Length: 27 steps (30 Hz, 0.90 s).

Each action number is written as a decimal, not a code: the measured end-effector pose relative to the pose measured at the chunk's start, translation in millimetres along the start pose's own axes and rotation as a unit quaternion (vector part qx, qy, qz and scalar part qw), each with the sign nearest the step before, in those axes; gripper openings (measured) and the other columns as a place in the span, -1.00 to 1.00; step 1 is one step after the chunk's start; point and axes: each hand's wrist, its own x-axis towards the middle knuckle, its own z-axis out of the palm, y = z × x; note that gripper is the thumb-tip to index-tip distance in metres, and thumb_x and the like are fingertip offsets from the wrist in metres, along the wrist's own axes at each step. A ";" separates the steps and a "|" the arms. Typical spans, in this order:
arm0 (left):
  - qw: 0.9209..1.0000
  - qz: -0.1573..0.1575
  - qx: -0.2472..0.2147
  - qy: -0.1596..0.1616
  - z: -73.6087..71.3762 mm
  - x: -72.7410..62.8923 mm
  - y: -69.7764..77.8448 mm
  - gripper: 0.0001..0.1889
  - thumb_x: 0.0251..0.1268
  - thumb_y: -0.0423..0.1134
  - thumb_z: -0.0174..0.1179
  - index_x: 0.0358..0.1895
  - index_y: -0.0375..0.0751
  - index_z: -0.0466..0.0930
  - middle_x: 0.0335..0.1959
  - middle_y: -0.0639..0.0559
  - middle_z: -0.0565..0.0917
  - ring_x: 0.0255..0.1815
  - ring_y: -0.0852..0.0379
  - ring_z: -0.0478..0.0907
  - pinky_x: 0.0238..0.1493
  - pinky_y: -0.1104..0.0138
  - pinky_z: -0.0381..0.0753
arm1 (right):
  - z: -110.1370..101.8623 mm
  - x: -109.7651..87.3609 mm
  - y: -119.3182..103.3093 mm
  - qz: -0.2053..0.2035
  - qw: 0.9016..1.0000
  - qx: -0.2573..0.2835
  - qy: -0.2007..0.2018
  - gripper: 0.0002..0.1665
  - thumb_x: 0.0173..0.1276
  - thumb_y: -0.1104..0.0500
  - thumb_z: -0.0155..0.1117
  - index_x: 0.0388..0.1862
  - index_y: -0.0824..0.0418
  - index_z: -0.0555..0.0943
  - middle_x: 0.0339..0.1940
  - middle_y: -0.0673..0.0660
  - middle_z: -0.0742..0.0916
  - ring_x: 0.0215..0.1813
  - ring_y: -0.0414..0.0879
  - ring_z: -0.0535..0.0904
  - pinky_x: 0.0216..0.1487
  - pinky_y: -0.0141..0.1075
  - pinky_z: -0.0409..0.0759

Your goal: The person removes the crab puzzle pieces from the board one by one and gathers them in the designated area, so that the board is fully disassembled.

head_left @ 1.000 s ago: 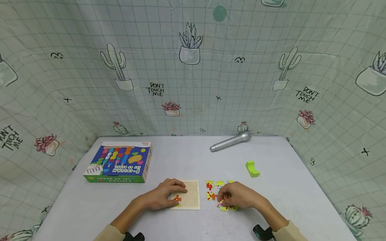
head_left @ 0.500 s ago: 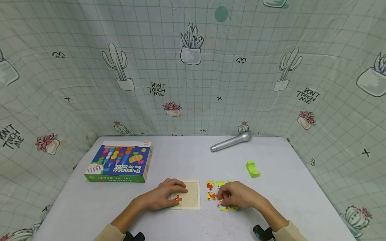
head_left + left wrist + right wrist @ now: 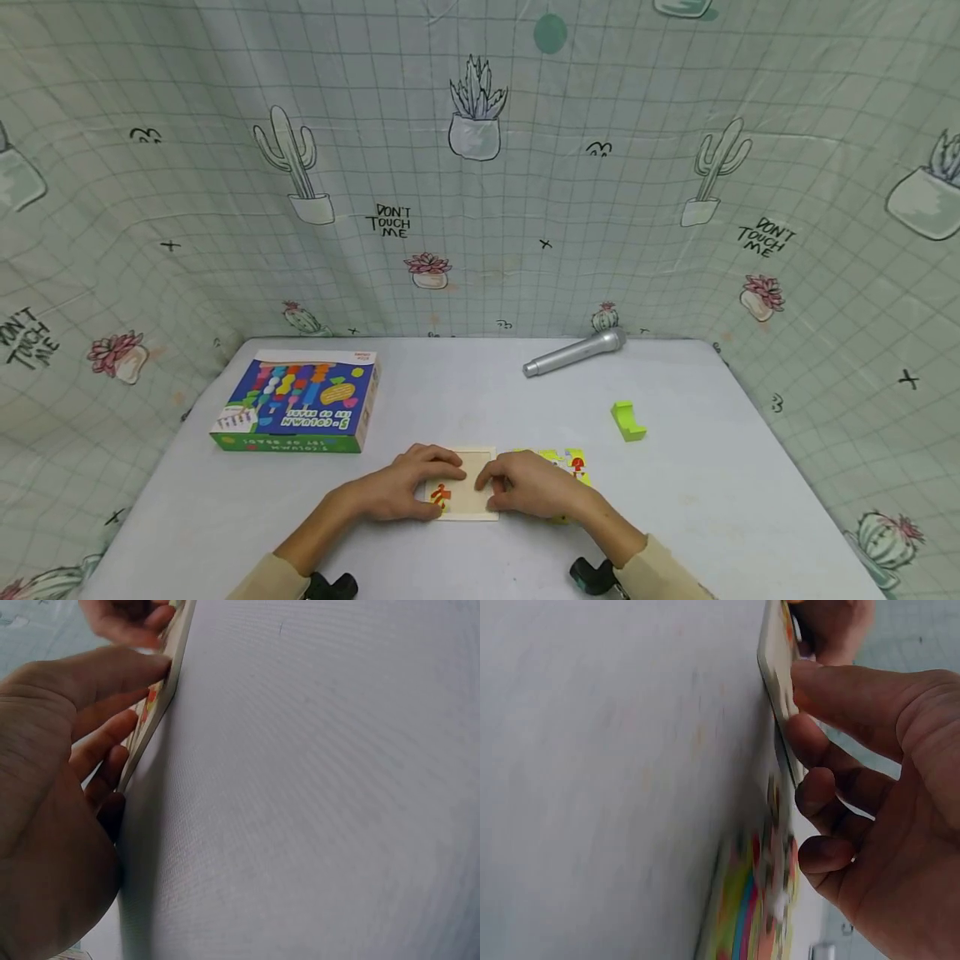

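Observation:
My left hand [image 3: 408,483] grips the left side of a square wooden puzzle tray [image 3: 486,460]. Its thumb lies near the tray's front left corner and its fingers reach over the far part. Beside that thumb, a red and yellow puzzle piece [image 3: 440,497] sits inside the tray. My right hand [image 3: 532,485] is over the tray's right edge, with thumb and index bent and apart. In the right wrist view, the thumb [image 3: 832,686] is right at the tray's rim, and no piece shows between the fingertips. Loose puzzle pieces [image 3: 576,462] lie beneath and beyond this hand, partly hidden.
A blue and green toy box [image 3: 296,404] stands at the back left. Toward the back right lies a silver microphone [image 3: 573,353], with a bright green curved block [image 3: 628,421] in front of it. A grid-patterned cloth [image 3: 480,208] closes off the back.
My right hand has moved left from the loose pieces to the tray's right edge. The left thumb has shifted slightly, uncovering more of the piece in the tray.

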 end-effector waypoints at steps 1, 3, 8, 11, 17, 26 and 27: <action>1.000 -0.004 -0.005 -0.003 -0.3 0.4 -0.6 -0.42 0.27 -0.06 0.33 0.37 0.02 0.50 0.39 0.16 0.41 0.42 0.03 0.23 0.33 -0.10 0.22 | 2.2 4.3 -3.7 -0.003 1.000 -0.010 -0.003 -0.75 0.30 0.13 0.44 -0.04 0.03 0.73 -0.45 -0.21 0.57 -0.43 -0.37 0.42 -0.35 -0.46 0.43; 1.000 -0.015 -0.016 -0.008 -0.4 1.2 -1.2 -0.36 0.22 -0.03 0.34 0.41 0.05 0.45 0.40 0.21 0.39 0.44 0.05 0.20 0.36 -0.13 0.18 | 6.0 11.4 -10.0 -0.012 0.999 -0.029 -0.009 -0.67 0.31 0.10 0.44 0.05 0.04 0.72 -0.45 -0.21 0.55 -0.42 -0.37 0.40 -0.34 -0.47 0.41; 0.999 -0.030 -0.031 -0.013 -0.5 1.2 -1.2 -0.27 0.16 0.01 0.36 0.45 0.12 0.38 0.42 0.25 0.37 0.47 0.05 0.18 0.40 -0.18 0.13 | 11.8 21.0 -20.9 -0.047 0.997 -0.067 -0.018 -0.55 0.32 0.10 0.42 0.20 0.03 0.66 -0.45 -0.22 0.53 -0.36 -0.35 0.40 -0.29 -0.49 0.39; 0.999 -0.032 -0.034 -0.015 -1.0 0.5 -0.8 -0.25 0.14 0.03 0.38 0.46 0.13 0.37 0.43 0.23 0.37 0.48 0.03 0.16 0.41 -0.22 0.11 | 14.7 25.2 -24.3 -0.066 0.995 -0.075 -0.016 -0.53 0.34 0.10 0.40 0.24 0.05 0.65 -0.46 -0.23 0.54 -0.35 -0.36 0.40 -0.27 -0.49 0.38; 0.999 -0.037 -0.036 -0.016 -2.2 -0.4 1.0 -0.24 0.13 0.02 0.39 0.45 0.14 0.36 0.44 0.20 0.35 0.47 0.00 0.16 0.40 -0.23 0.11 | 17.7 29.5 -27.4 -0.071 0.995 -0.075 -0.005 -0.57 0.34 0.08 0.41 0.19 0.03 0.67 -0.50 -0.24 0.55 -0.42 -0.38 0.39 -0.26 -0.48 0.37; 0.998 -0.052 -0.043 -0.012 -1.4 -0.9 2.0 -0.18 0.10 0.01 0.40 0.49 0.07 0.32 0.47 0.14 0.32 0.51 -0.03 0.12 0.44 -0.24 0.07 | 19.5 32.0 -27.9 -0.033 0.999 0.006 0.027 -0.77 0.36 0.12 0.39 -0.02 0.04 0.69 -0.49 -0.21 0.61 -0.40 -0.37 0.45 -0.22 -0.45 0.44; 0.998 -0.053 -0.044 -0.012 -1.1 -0.9 1.9 -0.18 0.10 0.00 0.40 0.49 0.06 0.31 0.47 0.13 0.31 0.51 -0.04 0.12 0.44 -0.24 0.07 | 19.5 31.8 -27.9 -0.027 0.999 0.021 0.030 -0.81 0.36 0.14 0.38 -0.05 0.03 0.68 -0.47 -0.20 0.61 -0.38 -0.36 0.47 -0.24 -0.45 0.46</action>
